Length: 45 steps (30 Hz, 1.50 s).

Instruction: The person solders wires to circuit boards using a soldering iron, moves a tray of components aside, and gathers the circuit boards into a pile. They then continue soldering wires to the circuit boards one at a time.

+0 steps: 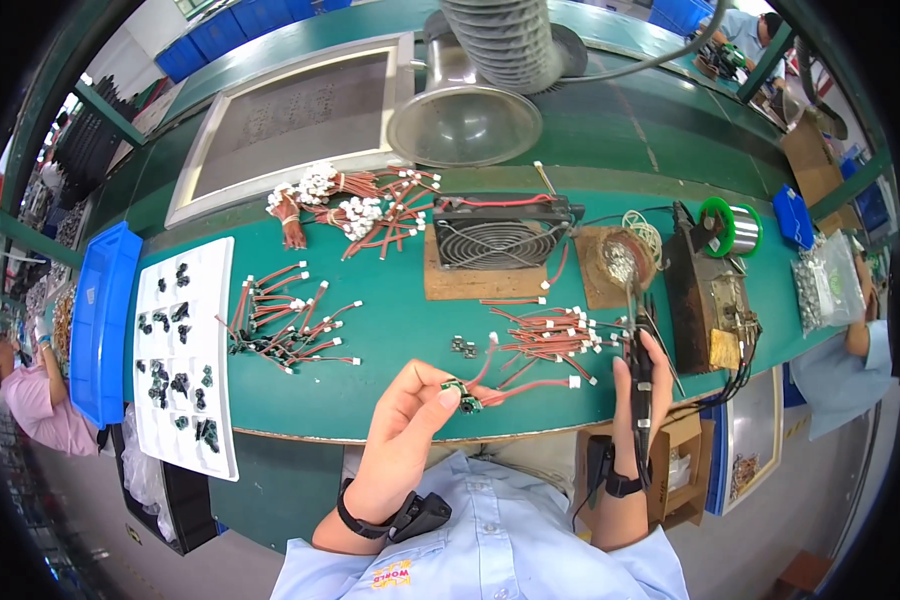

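Near the front edge of the bench, my left hand (402, 418) pinches a small green circuit board (459, 394) between thumb and fingers. Red leads (530, 386) with white plugs run from beside the board to the right and upward. My right hand (630, 425) is closed round the black handle of a soldering iron (642, 372). Its tip points away from me, up to a round metal tin (624, 260) on a brown board. Between the hands and the fan lies a loose pile of red wires with white connectors (555, 335). Several tiny dark parts (464, 346) sit beside it.
A black fan (500, 238) stands behind the wires, below a metal extraction hood (465, 125). To the right are a soldering station (705, 300) and a solder spool (735, 228). A white tray (185, 350), wired boards (290, 325) and a blue bin (107, 320) lie left.
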Each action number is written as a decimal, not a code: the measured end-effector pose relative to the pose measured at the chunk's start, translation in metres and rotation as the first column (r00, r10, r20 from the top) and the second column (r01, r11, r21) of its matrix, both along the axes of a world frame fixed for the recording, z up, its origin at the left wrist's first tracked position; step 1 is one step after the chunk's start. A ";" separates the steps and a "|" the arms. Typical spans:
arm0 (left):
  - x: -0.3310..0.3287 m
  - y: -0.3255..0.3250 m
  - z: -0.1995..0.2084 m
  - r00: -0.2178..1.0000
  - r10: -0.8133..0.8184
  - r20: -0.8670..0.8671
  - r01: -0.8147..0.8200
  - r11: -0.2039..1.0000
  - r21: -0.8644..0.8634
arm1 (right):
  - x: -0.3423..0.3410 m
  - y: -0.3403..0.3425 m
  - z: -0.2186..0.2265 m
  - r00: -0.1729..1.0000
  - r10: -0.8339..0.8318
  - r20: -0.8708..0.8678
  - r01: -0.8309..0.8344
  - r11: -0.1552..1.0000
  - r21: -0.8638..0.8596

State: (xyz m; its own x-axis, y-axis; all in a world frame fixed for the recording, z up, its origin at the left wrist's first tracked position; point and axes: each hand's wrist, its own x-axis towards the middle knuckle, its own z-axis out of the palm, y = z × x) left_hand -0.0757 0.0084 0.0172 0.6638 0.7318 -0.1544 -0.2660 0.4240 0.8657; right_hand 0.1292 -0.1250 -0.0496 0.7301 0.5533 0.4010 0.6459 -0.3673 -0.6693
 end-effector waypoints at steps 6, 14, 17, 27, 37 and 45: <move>-0.025 0.021 -0.010 0.998 0.062 -0.004 -0.062 0.998 0.007 | -0.013 -0.008 -0.016 0.996 0.034 -0.077 -0.016 0.974 0.226; -0.086 0.080 0.007 0.885 0.400 -0.238 -0.284 0.869 0.404 | -0.018 -0.007 -0.037 0.995 0.064 -0.076 -0.040 0.958 0.283; -0.099 0.119 0.024 0.796 0.464 -0.388 -0.200 0.808 0.555 | -0.019 -0.008 -0.034 0.995 0.070 -0.064 -0.050 0.960 0.275; -0.161 0.168 -0.021 0.192 0.692 -0.696 0.327 0.624 0.710 | -0.019 -0.007 -0.035 0.995 0.091 -0.052 -0.073 0.959 0.274; -0.168 0.190 -0.035 0.272 0.354 -0.895 0.613 0.653 0.444 | -0.024 -0.006 -0.030 0.995 0.050 -0.081 -0.026 0.959 0.282; -0.107 0.165 -0.009 -0.042 0.477 -0.878 0.887 0.422 0.187 | -0.023 -0.006 -0.030 0.995 0.053 -0.080 -0.030 0.964 0.265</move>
State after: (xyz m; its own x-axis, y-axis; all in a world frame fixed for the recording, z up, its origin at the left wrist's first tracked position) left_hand -0.1822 0.1736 0.0083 0.5504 0.7447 -0.3775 0.7854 -0.6152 -0.0685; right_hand 0.1063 -0.1313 -0.0792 0.7467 0.4673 0.4734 0.5927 -0.1443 -0.7924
